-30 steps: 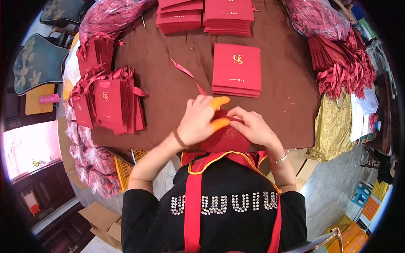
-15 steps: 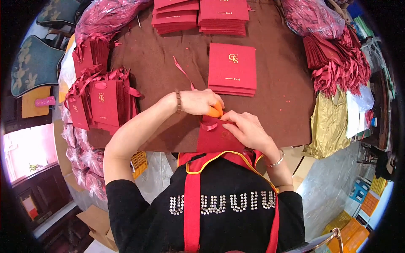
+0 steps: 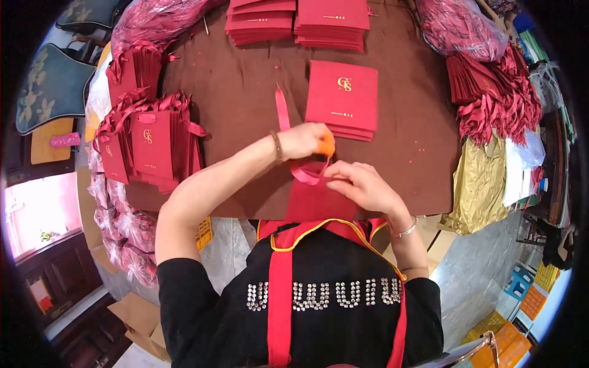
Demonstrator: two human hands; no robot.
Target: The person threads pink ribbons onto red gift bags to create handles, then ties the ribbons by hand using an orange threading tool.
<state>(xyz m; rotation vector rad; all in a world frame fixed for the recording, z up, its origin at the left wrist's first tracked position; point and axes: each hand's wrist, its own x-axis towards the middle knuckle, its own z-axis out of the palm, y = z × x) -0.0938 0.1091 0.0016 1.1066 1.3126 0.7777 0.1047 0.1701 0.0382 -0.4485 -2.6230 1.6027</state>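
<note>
At the far left of the brown table [image 3: 245,92] lean finished red gift bags [image 3: 150,144] with ribbon handles. The left hand [image 3: 304,140] pinches a red ribbon [image 3: 283,113] with closed fingers, an orange cot on one fingertip. Just below lies the flat red bag [image 3: 316,196] at the table's near edge, the right hand [image 3: 362,184] pressing curled fingers onto its top. Behind sits a stack of red folders [image 3: 342,98]
</note>
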